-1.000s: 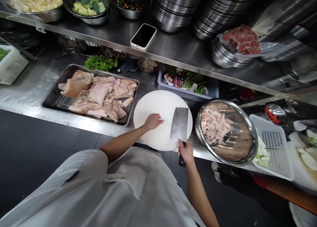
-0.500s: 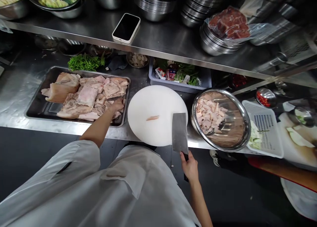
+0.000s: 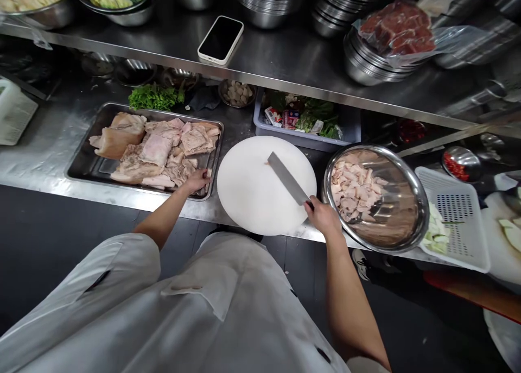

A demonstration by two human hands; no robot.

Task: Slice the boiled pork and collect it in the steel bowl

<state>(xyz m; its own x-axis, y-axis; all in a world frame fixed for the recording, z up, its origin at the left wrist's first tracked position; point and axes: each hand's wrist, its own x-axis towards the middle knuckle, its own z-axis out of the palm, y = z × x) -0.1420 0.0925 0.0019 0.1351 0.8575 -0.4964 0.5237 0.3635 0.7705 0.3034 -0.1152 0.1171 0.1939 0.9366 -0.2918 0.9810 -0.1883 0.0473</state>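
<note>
My right hand (image 3: 323, 218) grips the handle of a cleaver (image 3: 288, 178). Its blade is turned nearly edge-on above the round white cutting board (image 3: 260, 199), pointing to the far left. A tiny brownish bit of meat shows beside the blade tip; the blade may hide more. My left hand (image 3: 197, 182) is at the right end of a dark metal tray (image 3: 93, 169), fingertips pinched at a small pale piece of meat (image 3: 209, 173). Large slabs of pale cooked-looking meat (image 3: 157, 149) with skin lie in that tray. Right of the board, a steel bowl (image 3: 401, 199) contains chopped meat pieces (image 3: 353, 187).
A steel shelf (image 3: 280, 63) overhangs the counter's back, bearing a phone (image 3: 221, 39), stacked bowls and bagged red meat (image 3: 396, 28). Beneath it are leafy greens (image 3: 154, 96) and a grey-blue bin (image 3: 305, 137). A white perforated basket (image 3: 458, 215) stands beyond the steel bowl.
My right hand has lifted the cleaver from the board's right edge and swung it over the board. The meat strip no longer shows whole. My left hand has shifted toward the tray's right rim.
</note>
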